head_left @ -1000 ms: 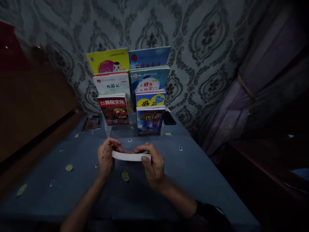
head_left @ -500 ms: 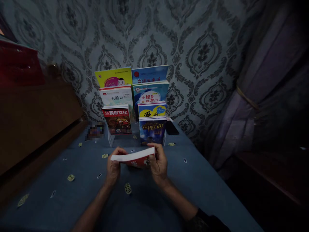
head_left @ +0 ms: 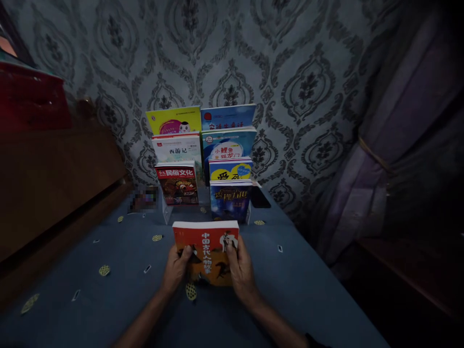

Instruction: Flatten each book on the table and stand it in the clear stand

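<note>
Patterned wallpaper (head_left: 232, 58) fills the back of our dim view, and centre stage we have the orange-red book (head_left: 208, 261)! It's up over the blue tablecloth (head_left: 293, 299), in front of the rack and apart from it, cover facing us, white characters running down the middle, white page edges showing along the top.

And look at the grip: our left hand (head_left: 176, 266) pinches the left edge, thumb across the cover; our right hand (head_left: 241, 270) pinches the right edge the same way, thumb pressed flat. Both sets of fingers go behind, where we can't see them.

Just beyond, it's the clear stand (head_left: 166, 212), books in two columns! Down our left side: a yellow book (head_left: 163, 121) at the back, a white book (head_left: 177, 150), then a red book (head_left: 178, 187) in front. On the right, a blue book (head_left: 228, 113), a teal book (head_left: 230, 140), a blue-and-yellow book (head_left: 232, 169), and a dark blue book (head_left: 230, 205) leading the line.

Wider now: a black flat object (head_left: 261, 199) lies right of the stand, a pixelated patch (head_left: 143, 199) left of it, and far right hangs a tied purple curtain (head_left: 366, 193).
</note>
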`<state>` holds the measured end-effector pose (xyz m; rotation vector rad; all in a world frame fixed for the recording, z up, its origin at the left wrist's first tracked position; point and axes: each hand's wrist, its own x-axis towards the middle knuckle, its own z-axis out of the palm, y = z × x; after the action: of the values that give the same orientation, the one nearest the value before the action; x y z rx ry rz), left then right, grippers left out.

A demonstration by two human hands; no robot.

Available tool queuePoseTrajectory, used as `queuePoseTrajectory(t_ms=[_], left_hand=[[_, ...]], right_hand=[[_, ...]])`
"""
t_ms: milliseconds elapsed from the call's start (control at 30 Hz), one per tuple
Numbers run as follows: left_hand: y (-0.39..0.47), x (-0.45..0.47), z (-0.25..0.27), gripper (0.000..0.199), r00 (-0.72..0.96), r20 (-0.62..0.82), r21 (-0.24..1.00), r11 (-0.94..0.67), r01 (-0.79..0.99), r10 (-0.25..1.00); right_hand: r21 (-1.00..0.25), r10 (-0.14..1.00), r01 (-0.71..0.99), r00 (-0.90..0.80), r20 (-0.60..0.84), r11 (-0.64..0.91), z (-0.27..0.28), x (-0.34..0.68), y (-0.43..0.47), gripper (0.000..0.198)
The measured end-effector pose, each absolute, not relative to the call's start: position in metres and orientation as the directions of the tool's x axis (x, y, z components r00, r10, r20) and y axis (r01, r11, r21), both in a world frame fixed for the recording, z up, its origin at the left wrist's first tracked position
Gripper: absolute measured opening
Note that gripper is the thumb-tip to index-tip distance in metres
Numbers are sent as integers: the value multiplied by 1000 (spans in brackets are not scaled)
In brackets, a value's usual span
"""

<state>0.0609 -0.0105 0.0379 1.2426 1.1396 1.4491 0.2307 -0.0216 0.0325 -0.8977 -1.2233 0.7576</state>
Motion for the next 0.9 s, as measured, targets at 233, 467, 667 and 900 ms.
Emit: queuePoseTrajectory(t_ms=[233, 467, 667, 900], left_hand=[[-13, 56, 41, 60, -8, 209, 973, -209, -98, 978], [-24, 35, 29, 42, 453, 77, 996, -44, -82, 888], [-28, 28, 32, 41, 455, 73, 996, -88, 11, 887], [39, -16, 91, 36, 324, 279, 914, -353, 199, 904]], right_hand=[[-897, 895, 113, 81, 438, 428, 30, 248, -33, 40], [-898, 914, 182, -143, 380, 402, 15, 274, -49, 41], [-909, 914, 186, -241, 325, 372, 19, 279, -48, 38], [-752, 778, 220, -283, 561, 622, 77, 248, 30, 28]])
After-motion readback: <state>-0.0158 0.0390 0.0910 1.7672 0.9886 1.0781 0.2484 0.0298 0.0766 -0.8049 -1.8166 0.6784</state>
